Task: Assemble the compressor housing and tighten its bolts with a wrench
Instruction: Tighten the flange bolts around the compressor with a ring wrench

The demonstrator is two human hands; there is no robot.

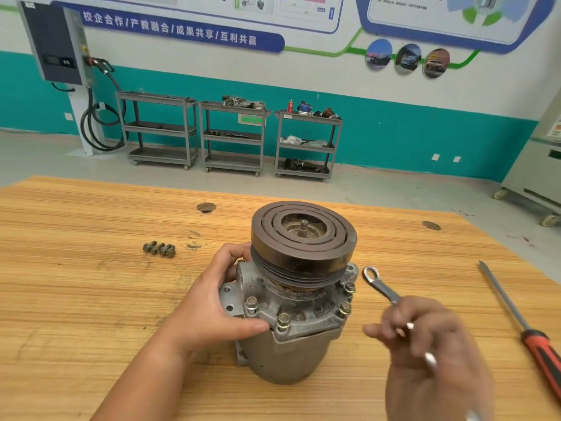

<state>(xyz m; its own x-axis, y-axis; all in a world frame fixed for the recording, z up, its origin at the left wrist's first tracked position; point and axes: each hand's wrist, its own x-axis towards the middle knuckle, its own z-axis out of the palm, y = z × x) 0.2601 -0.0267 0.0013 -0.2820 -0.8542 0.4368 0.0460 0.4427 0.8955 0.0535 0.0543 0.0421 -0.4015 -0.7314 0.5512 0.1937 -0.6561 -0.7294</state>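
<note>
The grey compressor (291,344) stands upright on the wooden table (91,284), its dark grooved pulley (303,238) on top. Several bolts (283,320) sit in the flange of the front housing. My left hand (218,305) grips the housing's left side, thumb across the flange edge. My right hand (431,338), blurred, holds a silver ring wrench (381,285) by its shaft. The wrench's ring end hovers just right of the compressor, close to a flange bolt (349,287) but apart from it.
Three loose bolts (160,249) lie on the table to the far left. A screwdriver with a red and black handle (525,326) lies at the right edge. Two round holes (206,207) mark the tabletop. Grey shelf carts (233,138) stand against the far wall.
</note>
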